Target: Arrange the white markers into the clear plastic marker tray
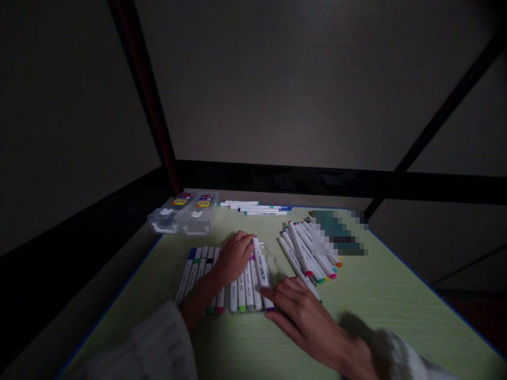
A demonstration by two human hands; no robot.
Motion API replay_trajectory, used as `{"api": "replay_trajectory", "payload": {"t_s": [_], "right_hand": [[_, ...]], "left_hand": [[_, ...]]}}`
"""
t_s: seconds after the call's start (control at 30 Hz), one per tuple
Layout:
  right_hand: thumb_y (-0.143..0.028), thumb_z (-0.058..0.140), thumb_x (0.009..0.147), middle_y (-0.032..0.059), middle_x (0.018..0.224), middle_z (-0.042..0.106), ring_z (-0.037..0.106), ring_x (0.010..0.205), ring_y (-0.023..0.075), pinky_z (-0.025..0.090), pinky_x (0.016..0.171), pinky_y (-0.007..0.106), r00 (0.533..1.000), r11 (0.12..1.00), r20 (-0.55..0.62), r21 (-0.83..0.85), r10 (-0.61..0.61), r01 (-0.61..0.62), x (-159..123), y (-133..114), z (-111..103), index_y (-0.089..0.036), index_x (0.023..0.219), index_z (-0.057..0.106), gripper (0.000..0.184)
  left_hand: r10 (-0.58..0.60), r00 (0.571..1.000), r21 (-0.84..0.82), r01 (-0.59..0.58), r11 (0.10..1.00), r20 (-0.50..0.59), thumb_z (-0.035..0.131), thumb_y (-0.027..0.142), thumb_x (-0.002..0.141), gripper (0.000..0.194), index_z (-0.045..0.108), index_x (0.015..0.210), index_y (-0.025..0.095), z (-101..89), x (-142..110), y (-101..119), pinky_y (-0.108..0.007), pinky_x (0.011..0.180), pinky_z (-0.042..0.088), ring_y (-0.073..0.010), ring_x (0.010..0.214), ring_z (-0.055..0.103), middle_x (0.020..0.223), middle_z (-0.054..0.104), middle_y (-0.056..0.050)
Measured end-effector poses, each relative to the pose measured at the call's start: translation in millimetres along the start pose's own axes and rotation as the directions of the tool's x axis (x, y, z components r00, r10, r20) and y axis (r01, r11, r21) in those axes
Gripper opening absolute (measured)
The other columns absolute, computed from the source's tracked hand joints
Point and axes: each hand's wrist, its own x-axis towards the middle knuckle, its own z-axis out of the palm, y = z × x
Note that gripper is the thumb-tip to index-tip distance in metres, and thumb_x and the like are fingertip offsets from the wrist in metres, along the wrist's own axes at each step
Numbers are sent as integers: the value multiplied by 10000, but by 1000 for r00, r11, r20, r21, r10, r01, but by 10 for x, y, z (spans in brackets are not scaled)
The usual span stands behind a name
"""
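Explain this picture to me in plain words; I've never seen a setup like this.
There is no machine here: a person is working with two bare hands. The single picture comes from a camera worn on the person's head, looking forward and down.

On the pale green table, a row of white markers with various cap colours lies in front of the person. To its right is a loose pile of markers; a few back markers lie near the far edge. Clear plastic cases sit at the far left. A pixelated patch hides part of the right side.

The left hand is at the far end of one purple-capped marker, the right hand at its near end. How firmly either grips it, I cannot tell.
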Motion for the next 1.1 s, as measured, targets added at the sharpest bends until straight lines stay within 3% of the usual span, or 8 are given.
{"api": "replay_trajectory", "payload": {"t_s": [0.2, 0.57, 1.1], "right_hand": [[-300, 413, 882, 52, 901, 597, 509, 862, 199, 402, 792, 368, 1000, 1000, 10, 12, -8, 8, 2, 11, -6, -198, 1183, 491, 327], [-317, 432, 873, 52, 905, 591, 486, 872, 196, 404, 793, 344, 1000, 1000, 24, -8, -18, 19, -2, 27, 7, -192, 1175, 511, 336], [-289, 441, 870, 51, 884, 594, 511, 854, 192, 417, 780, 352, 1000, 996, -6, 84, -10, 10, 15, -14, -33, -190, 1173, 504, 325]], "left_hand": [[25, 999, -55, -28, 998, -37, 342, 137, 816, 387, 488, 1175, 145, 21, -10, -20, -359, 974, 334, -186, 1106, 463, 1206, 530, -81], [75, 994, -133, -85, 987, -80, 336, 115, 807, 353, 566, 1075, 121, 57, -2, -73, -306, 933, 388, -161, 1020, 528, 1084, 604, -80], [104, 989, -121, -117, 986, -108, 371, 93, 793, 320, 583, 1024, 152, 92, 12, -105, -319, 960, 386, -149, 1038, 533, 1092, 609, -69]]}}
